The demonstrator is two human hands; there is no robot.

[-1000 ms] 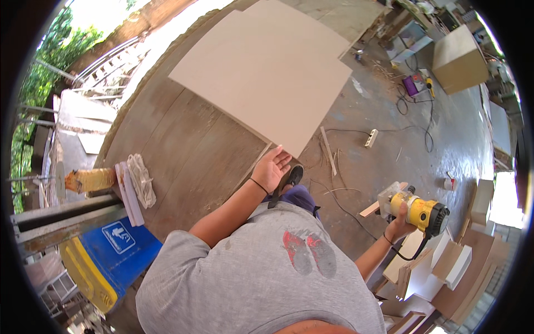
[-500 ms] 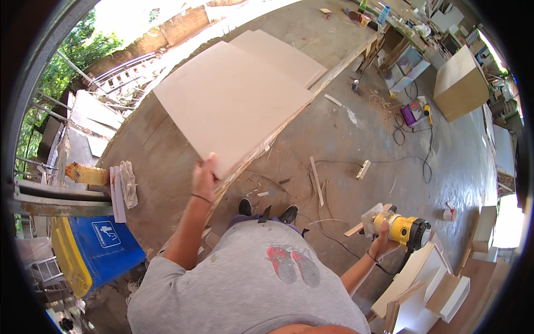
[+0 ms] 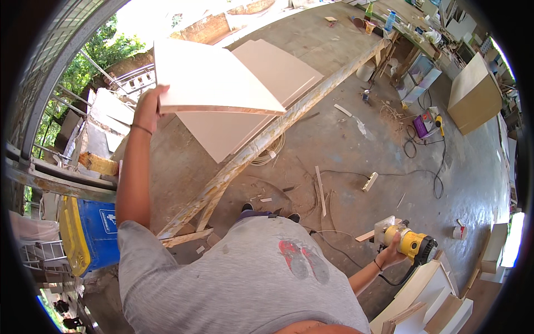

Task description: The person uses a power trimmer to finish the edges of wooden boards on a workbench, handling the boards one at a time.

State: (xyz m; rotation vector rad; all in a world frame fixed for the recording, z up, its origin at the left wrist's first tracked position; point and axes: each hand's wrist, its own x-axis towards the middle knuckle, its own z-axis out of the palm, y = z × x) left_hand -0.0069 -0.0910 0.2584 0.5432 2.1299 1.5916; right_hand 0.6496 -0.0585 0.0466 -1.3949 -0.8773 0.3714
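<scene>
Fingers [image 3: 161, 89] of the person's bare left hand [image 3: 146, 111] are closed on the near left corner of a thin, flat, pale board [image 3: 214, 72] with a brown near edge. That board is lifted and tilted at upper left, above a wide grey-brown bench [image 3: 317, 39]; whether its far side touches anything cannot be told. Partly under it, flat, pinkish-beige rectangular boards [image 3: 281, 69] lie overlapping on the bench, close to its long, rough, paint-streaked edge. At lower right, well apart from the boards, the right hand [image 3: 392, 253] grips the barrel of a yellow and black handheld power router [image 3: 412, 243], holding it sideways in the air with its pale base toward the left. A black cord [image 3: 401, 280] hangs in a curve from its rear end. On the grey floor [image 3: 356, 150] beyond the person's feet lie a narrow, pale wooden strip [image 3: 320, 192] and a small, white, oblong power strip [image 3: 370, 182]. Farther right stand a white and red tub [image 3: 459, 232] and a large, tan, box-shaped cabinet [image 3: 473, 94]. At far left is a blue bin [image 3: 99, 225] with a yellow rim.
</scene>
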